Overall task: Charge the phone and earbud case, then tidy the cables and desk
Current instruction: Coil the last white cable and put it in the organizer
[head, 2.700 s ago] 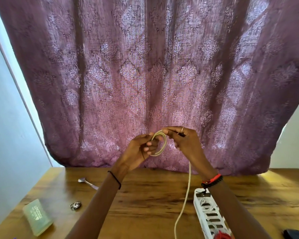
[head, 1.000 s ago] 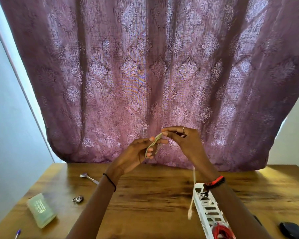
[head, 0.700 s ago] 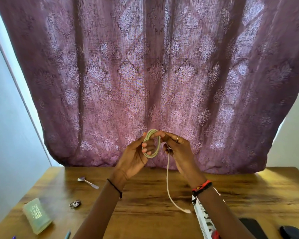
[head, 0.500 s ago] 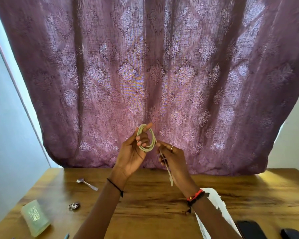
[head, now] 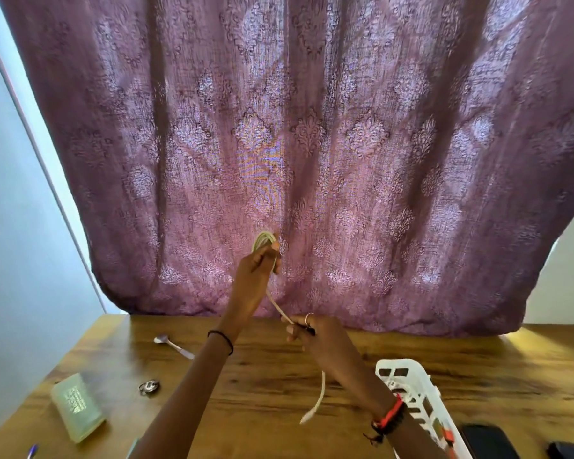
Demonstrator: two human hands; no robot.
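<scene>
The left grip [head: 258, 265] is clutching the coiled cable [head: 263, 239] at frame centre, its loops poking out above the fingers. One strand is running down to the right grip [head: 304, 331], which is pinching it, the plug end dangling below over the wooden desk [head: 279, 376]. A white power strip [head: 411, 389] is lying at lower right, and a purple curtain [head: 312, 127] is hanging behind.

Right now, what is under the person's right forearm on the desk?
A white power strip lies on the desk there. Its far end and sockets show; the forearm covers part of its left side, so anything plugged in there is hidden.
</scene>
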